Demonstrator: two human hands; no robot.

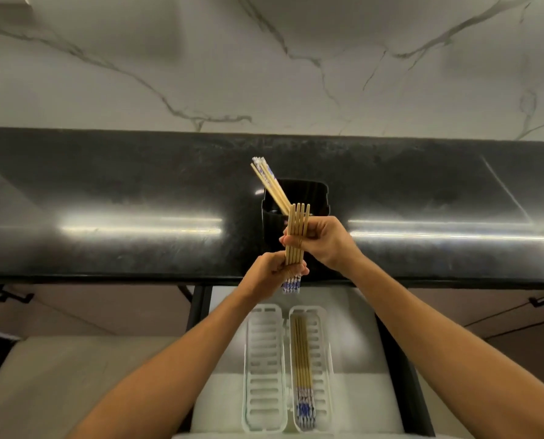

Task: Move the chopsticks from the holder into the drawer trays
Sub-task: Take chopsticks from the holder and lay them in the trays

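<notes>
Near the black plastic holder (318,198), our left grip (273,270) and right grip (326,242) both clasped the blue-tipped wooden chopsticks (297,223), whose ends we judged needed levelling first.

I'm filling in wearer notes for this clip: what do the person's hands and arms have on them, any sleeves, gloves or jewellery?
Nothing shows. The left hand and right hand are bare, with no gloves and no ring on the fingers in view. The left forearm and right forearm are uncovered down to the frame edge: no sleeve, watch or bracelet.
</notes>
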